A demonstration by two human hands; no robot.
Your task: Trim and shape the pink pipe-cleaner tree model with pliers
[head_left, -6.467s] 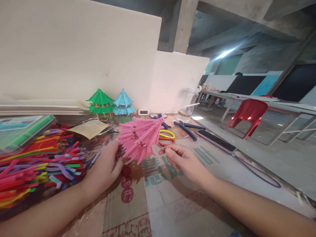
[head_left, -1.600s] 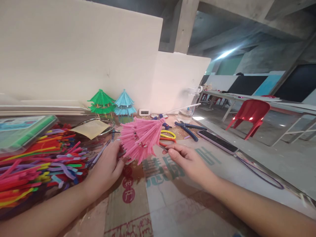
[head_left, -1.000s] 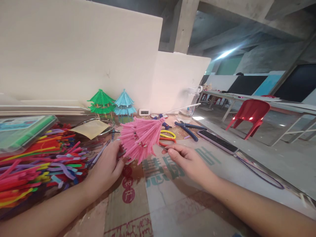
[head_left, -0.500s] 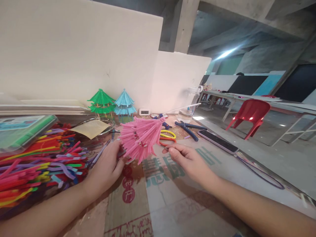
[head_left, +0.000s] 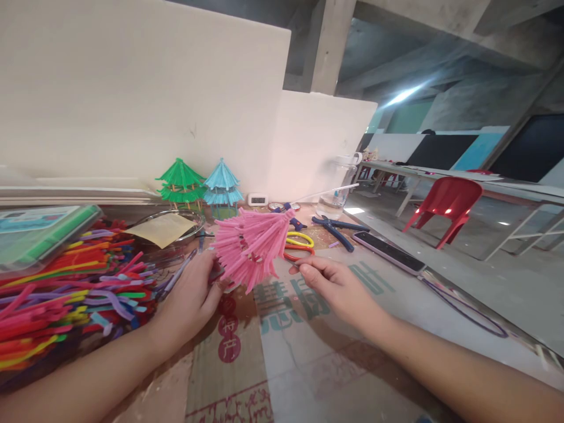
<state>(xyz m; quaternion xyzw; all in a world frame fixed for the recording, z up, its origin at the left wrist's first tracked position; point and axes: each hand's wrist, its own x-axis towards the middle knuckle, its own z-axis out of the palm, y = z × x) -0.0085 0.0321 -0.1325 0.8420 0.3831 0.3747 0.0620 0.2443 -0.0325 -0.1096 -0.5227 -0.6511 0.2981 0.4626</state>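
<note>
A pink two-tiered model pavilion (head_left: 253, 247), its roofs made of pipe cleaners, is tilted on its side with its peak toward the right. My left hand (head_left: 200, 285) is closed around its base end, which the fingers and roof partly hide. To the right of the roof, my right hand (head_left: 328, 285) is pinched, thumb against fingers, just apart from the pink roof; whatever is between the fingertips is too small to make out. Scissors with yellow and orange handles (head_left: 300, 239) lie behind it. A green model pavilion (head_left: 180, 182) and a light blue one (head_left: 222, 185) stand upright at the back.
Many coloured pipe cleaners (head_left: 74, 288) are heaped at left, under a clear plastic case (head_left: 44, 238). Blue-handled pliers (head_left: 337, 226), a phone (head_left: 390, 252) with a strap and a water bottle (head_left: 337, 185) stand or lie at right. A small white clock (head_left: 258, 200) is near the board.
</note>
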